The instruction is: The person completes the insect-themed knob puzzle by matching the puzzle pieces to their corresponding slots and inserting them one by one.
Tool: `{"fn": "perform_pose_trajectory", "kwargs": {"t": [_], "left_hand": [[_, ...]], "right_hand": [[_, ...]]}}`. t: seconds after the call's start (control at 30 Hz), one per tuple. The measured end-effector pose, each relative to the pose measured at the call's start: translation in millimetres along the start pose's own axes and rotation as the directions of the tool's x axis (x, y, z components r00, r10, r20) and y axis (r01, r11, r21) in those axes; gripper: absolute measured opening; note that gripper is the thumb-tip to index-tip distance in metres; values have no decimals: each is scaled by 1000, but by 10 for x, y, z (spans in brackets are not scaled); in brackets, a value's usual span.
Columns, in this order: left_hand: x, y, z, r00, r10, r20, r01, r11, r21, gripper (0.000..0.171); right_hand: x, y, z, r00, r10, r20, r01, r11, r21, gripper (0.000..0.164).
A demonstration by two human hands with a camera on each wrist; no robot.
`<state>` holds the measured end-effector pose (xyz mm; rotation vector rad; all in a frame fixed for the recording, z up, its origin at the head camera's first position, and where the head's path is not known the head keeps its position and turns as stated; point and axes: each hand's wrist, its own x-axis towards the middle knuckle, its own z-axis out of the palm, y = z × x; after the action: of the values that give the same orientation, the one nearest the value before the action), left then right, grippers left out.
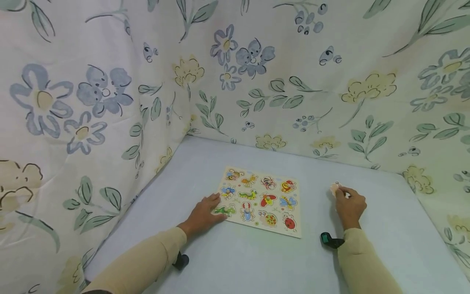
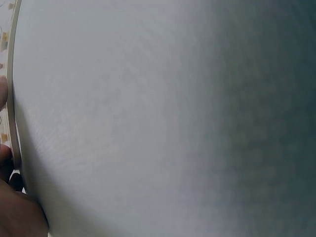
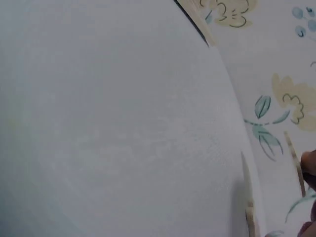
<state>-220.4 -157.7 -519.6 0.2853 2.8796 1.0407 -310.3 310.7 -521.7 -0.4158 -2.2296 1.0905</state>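
A wooden puzzle board (image 1: 236, 203) with bright insect pictures lies flat on the table. My left hand (image 1: 203, 214) holds its near left corner, fingers at the left side and thumb along the front edge. In the left wrist view, fingertips (image 2: 4, 94) overlap the board's edge (image 2: 16, 59). To the right of the board, my right hand (image 1: 350, 206) pinches a small pale puzzle piece (image 1: 334, 188) between thumb and fingers. Seen edge-on in the right wrist view, that thin wooden piece (image 3: 295, 163) stands tilted; its picture is hidden there.
Another thin wooden edge (image 3: 250, 217) shows low in the right wrist view, near the hand. Floral cloth (image 1: 279, 81) hangs behind and at both sides of the pale table (image 1: 257, 261). Dark wrist cameras (image 1: 330, 240) are strapped to both wrists.
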Motion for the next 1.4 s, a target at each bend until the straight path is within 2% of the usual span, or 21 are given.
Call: {"fn": "perform_pose_trajectory", "kwargs": {"t": [0.1, 0.27, 0.47, 0.67, 1.13, 1.4], "left_hand": [[4, -8, -5, 1000, 4, -3, -4, 1000, 1, 77], [17, -18, -5, 1000, -2, -1, 2, 1000, 18, 77], [18, -18, 1, 1000, -16, 9, 15, 1000, 26, 77], [15, -7, -7, 1000, -18, 13, 17, 1000, 26, 78], [7, 23, 12, 1000, -26, 10, 26, 1000, 16, 77], [23, 8, -4, 1000, -16, 16, 16, 1000, 24, 77]], "right_hand": [[-81, -130, -48, 999, 19, 32, -20, 999, 25, 23], [-221, -288, -90, 999, -17, 30, 15, 998, 58, 20], [-354, -416, -118, 993, -113, -18, 114, 986, 119, 12], [-496, -536, -123, 979, -197, -55, 204, 958, 201, 8], [-836, -757, -93, 959, -285, 6, 274, 926, 262, 11], [-1055, -827, 22, 946, -321, 54, 291, 909, 300, 11]]}}
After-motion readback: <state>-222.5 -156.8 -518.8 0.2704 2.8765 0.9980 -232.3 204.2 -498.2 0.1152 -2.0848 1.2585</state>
